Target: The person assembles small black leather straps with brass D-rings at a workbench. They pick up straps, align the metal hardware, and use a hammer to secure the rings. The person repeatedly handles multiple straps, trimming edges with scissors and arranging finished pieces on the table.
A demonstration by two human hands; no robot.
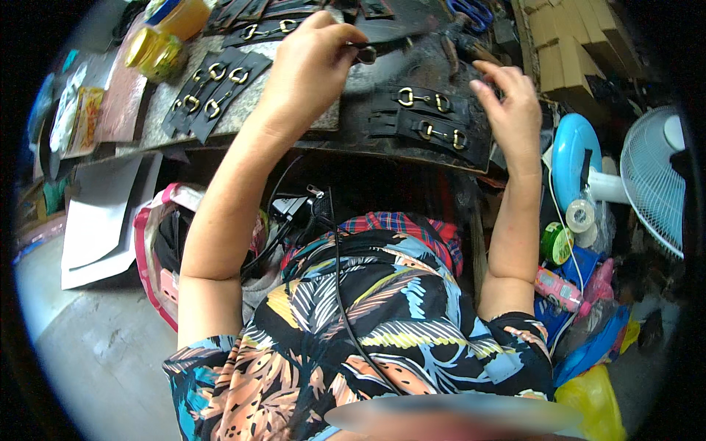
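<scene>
My left hand [312, 66] is raised over the far side of the workbench, its fingers closed on a black strap [390, 48]. The strap is blurred and stretches to the right, with a small gold glint near its far end. My right hand [511, 103] hovers at the bench's right side, fingers apart and nothing visible in them. Just beyond its fingertips lie dark hand tools [463, 48], too jumbled to name. Between my hands, black leather pieces [430, 117] with gold horsebit-shaped buckles lie on the bench. More such leather pieces [213, 88] rest on a speckled slab at the left.
A yellow-lidded jar [156, 55] stands at the back left. Blue-handled scissors [471, 13] lie at the back. Cardboard boxes [581, 59] stack up at the right, above a white-and-blue fan [654, 176]. A pink-edged bag [151, 250] is below the bench.
</scene>
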